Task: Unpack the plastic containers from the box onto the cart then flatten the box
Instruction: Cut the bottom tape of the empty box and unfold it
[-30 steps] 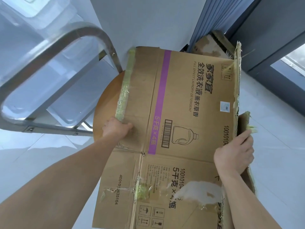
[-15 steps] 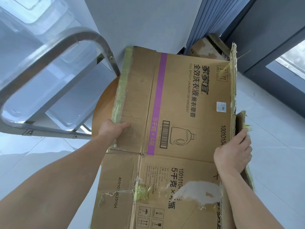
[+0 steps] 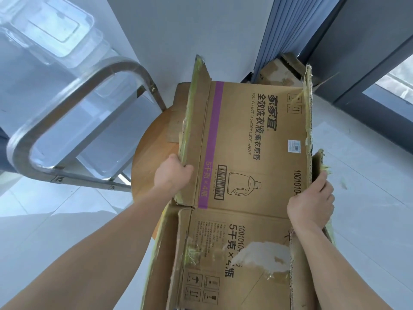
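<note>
Cardboard at the left of the box point(image 3: 252, 153) has been swung up in the last half second: the taped flap point(image 3: 194, 121), flat before, is now raised on its crease and gripped by the left hand point(image 3: 173, 173). The right edge is clasped by the right hand point(image 3: 310, 202). Flattening is judged underway, with plastic containers point(image 3: 51, 34) already on the cart point(image 3: 73, 104). The box is held over a round wooden worktop point(image 3: 147, 166), printed face up, its long axis running away from the person.
</note>
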A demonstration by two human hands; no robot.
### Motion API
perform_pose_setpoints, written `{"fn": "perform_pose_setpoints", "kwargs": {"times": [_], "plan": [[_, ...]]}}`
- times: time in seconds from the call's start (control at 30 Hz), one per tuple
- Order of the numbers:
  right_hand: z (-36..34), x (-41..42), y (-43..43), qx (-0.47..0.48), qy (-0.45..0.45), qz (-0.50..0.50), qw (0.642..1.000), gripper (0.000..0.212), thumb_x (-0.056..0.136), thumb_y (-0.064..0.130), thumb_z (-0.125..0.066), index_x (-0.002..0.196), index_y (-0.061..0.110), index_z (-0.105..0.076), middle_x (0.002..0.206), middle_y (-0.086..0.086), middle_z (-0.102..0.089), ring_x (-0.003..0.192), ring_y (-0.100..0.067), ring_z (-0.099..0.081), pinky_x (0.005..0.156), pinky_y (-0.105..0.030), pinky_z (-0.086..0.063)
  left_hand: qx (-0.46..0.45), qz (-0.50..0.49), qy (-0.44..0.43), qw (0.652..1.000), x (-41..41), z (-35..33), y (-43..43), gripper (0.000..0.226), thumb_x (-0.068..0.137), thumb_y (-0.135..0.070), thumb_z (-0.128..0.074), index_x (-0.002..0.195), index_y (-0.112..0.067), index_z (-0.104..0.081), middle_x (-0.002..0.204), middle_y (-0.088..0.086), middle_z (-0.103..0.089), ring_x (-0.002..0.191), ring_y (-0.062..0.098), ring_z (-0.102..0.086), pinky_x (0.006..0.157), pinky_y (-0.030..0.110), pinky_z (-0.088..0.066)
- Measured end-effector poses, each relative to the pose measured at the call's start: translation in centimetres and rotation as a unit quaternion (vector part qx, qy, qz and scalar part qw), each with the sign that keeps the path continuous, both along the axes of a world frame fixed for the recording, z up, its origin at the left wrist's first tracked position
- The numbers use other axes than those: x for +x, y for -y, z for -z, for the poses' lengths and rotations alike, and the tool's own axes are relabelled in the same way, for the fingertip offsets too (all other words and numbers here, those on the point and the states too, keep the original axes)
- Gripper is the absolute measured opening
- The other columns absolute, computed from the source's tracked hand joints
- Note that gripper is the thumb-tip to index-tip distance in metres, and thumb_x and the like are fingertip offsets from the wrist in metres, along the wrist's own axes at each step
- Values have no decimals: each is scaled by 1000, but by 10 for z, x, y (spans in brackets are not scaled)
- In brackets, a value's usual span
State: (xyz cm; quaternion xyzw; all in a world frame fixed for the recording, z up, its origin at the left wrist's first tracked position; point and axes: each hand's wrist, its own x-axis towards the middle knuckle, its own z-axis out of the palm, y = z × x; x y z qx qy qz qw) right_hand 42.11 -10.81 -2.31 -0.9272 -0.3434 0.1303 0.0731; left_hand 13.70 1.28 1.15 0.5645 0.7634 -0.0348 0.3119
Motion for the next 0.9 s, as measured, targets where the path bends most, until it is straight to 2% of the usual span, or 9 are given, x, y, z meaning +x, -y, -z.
{"fn": "perform_pose_setpoints", "kwargs": {"times": [0.2, 0.27, 0.33, 0.37, 0.5, 0.6, 0.73, 0.83, 0.9], "plan": [[-12, 18, -3, 31, -73, 44, 996, 72, 86, 0, -55, 150, 16, -26, 141, -15, -44, 120, -40, -49, 90, -50, -45, 18, 19, -20, 999, 23, -6, 7, 17, 93, -24, -52, 99, -9, -46, 74, 1, -54, 61, 16, -51, 48, 28, -34], [-15, 25, -4, 33, -97, 69, 992, 75, 85, 5, -60, 150, 16, -25, 138, -11, -52, 115, -39, -56, 88, -47, -47, 32, 6, 4, 999, 29, -3, 10, 16, 91, -21, -53, 99, -8, -47, 84, 5, -55, 68, 21, -54, 54, 31, -41], [-16, 34, -3, 29, -109, 90, 989, 79, 83, 11, -64, 150, 13, -22, 123, -10, -63, 106, -38, -62, 84, -42, -48, 38, -30, 48, 998, 34, 1, 12, 17, 89, -20, -54, 100, -9, -48, 101, 10, -54, 81, 25, -55, 64, 35, -46], [-17, 38, -3, 24, -111, 89, 990, 78, 83, 13, -65, 149, 11, -25, 117, -10, -65, 103, -37, -63, 83, -40, -47, 31, -59, 69, 995, 36, 2, 13, 19, 90, -21, -55, 101, -8, -46, 106, 11, -53, 83, 25, -55, 62, 34, -45], [-22, 49, -5, -9, -96, 16, 995, 43, 86, 18, -63, 127, 9, -52, 111, -14, -58, 99, -36, -59, 74, -37, -39, -32, -122, 117, 985, 45, -2, 11, 42, 97, -23, -51, 130, -4, -33, 91, 5, -50, 74, 17, -53, 52, 31, -39], [-21, 50, -3, -5, -114, 11, 993, 45, 89, 21, -60, 131, 10, -48, 116, -15, -52, 103, -38, -53, 73, -36, -37, -51, -116, 117, 985, 47, 0, 7, 46, 99, -20, -46, 139, -2, -32, 93, 6, -52, 71, 17, -52, 53, 31, -41], [-21, 46, -6, 1, -166, 21, 986, 52, 95, 24, -56, 138, 8, -34, 136, -18, -41, 110, -43, -52, 80, -42, -40, -48, -108, 114, 986, 49, 2, 7, 44, 100, -14, -39, 142, -3, -36, 125, 16, -55, 82, 23, -56, 66, 33, -46], [-22, 48, -6, 10, -195, 25, 980, 38, 98, 16, -48, 132, 7, -34, 111, -19, -58, 89, -40, -58, 78, -42, -47, -41, -98, 107, 989, 50, 0, 10, 50, 100, -12, -36, 149, -4, -29, 138, 17, -50, 99, 33, -61, 69, 34, -47], [-25, 53, -3, 18, -199, 28, 979, 35, 99, 13, -44, 133, 6, -35, 99, -19, -61, 81, -35, -53, 77, -42, -47, -35, -96, 102, 990, 50, -2, 11, 49, 101, -12, -36, 148, -3, -31, 135, 19, -51, 97, 32, -60, 66, 33, -47]]}}
